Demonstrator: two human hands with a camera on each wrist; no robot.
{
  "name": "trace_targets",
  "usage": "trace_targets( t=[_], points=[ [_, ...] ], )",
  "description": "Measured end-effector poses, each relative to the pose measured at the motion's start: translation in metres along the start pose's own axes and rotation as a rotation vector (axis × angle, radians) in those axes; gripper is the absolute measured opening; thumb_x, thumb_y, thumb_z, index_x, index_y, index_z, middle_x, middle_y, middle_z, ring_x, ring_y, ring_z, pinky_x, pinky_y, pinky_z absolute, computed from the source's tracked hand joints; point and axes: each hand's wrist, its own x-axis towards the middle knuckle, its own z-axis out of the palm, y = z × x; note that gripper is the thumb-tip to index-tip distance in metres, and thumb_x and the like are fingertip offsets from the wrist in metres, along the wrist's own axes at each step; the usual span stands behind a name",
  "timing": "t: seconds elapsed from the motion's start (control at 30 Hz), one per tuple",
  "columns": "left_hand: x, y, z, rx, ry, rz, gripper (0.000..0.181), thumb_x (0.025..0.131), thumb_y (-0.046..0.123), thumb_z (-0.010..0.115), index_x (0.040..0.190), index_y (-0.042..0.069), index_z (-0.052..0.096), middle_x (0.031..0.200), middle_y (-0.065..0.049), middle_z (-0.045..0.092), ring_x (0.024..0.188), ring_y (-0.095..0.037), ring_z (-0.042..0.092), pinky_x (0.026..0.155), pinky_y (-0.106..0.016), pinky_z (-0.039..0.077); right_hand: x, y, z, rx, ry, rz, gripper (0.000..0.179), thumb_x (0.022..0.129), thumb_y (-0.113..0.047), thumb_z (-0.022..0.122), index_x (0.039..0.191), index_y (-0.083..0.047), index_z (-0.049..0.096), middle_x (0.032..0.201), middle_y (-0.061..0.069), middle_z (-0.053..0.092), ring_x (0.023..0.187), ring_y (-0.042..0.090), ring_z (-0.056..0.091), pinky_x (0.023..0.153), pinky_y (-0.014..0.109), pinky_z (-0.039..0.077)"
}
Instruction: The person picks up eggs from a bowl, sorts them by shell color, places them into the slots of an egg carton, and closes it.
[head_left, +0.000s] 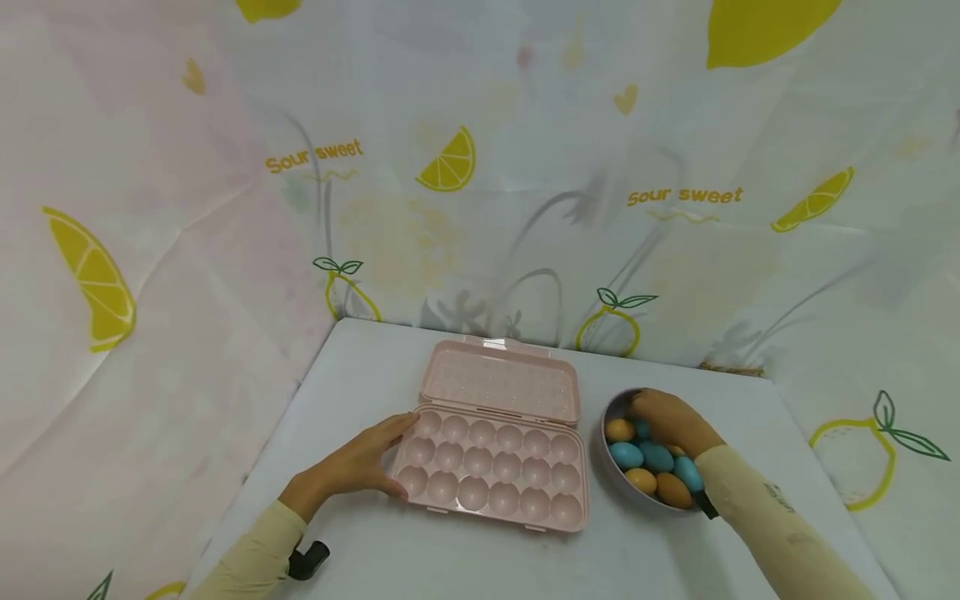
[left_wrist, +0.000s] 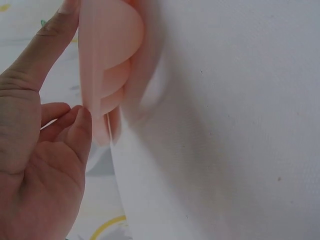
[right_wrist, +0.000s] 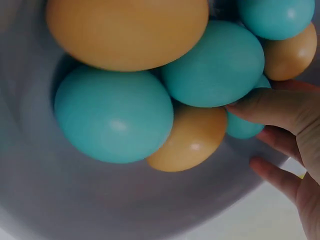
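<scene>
A pink plastic egg carton [head_left: 491,479] lies with its lid [head_left: 498,383] folded back, and its round cups hold no eggs. My left hand [head_left: 348,462] rests against the carton's left end, thumb near the front corner and fingers near the back one. In the left wrist view, the thumb and fingertips touch the carton's rim [left_wrist: 90,65]. My right hand [head_left: 671,421] reaches into a grey bowl [head_left: 609,467] of blue and brown eggs. Its thumb and fingers pinch a small visible part of a blue egg [right_wrist: 242,127]; other eggs hide the remainder.
Other blue eggs [right_wrist: 114,115] and brown eggs [right_wrist: 127,30] lie close around the right hand. Both carton and bowl stand on a white table [head_left: 360,367]. Lemon-printed cloth [head_left: 480,250] encloses the table's back and sides.
</scene>
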Motion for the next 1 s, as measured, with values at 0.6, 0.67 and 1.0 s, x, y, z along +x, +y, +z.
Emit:
trace_targets(
  t=[0.6, 0.67, 1.0],
  points=[
    [0.0, 0.003, 0.0, 0.019, -0.006, -0.02, 0.119, 0.06, 0.045, 0.09, 0.15, -0.005, 0.029, 0.15, -0.019, 0.038, 0.131, -0.033, 0.045, 0.108, -0.042, 0.041, -0.011, -0.001, -0.002, 0.087, -0.005, -0.016, 0.017, 0.077, 0.0, 0.076, 0.073, -0.016, 0.071, 0.067, -0.011, 0.062, 0.06, 0.005, 0.05, 0.057, 0.028, 0.05],
    [-0.001, 0.004, 0.0, 0.022, -0.003, -0.02, 0.119, 0.06, 0.045, 0.09, 0.15, -0.004, 0.029, 0.15, -0.019, 0.038, 0.131, -0.033, 0.046, 0.108, -0.043, 0.042, -0.013, 0.0, -0.001, 0.152, 0.0, -0.002, 0.017, 0.079, -0.001, 0.075, 0.072, -0.016, 0.069, 0.066, -0.011, 0.06, 0.06, 0.006, 0.048, 0.058, 0.028, 0.049],
    [-0.001, 0.002, 0.002, -0.028, 0.009, 0.009, 0.122, 0.058, 0.04, 0.091, 0.151, -0.005, 0.026, 0.15, -0.023, 0.036, 0.132, -0.036, 0.044, 0.107, -0.038, 0.042, -0.023, -0.002, -0.007, 0.319, 0.169, 0.051, 0.026, 0.084, -0.005, 0.074, 0.109, 0.001, 0.068, 0.102, 0.008, 0.07, 0.095, 0.029, 0.066, 0.082, 0.047, 0.057]
  ],
)
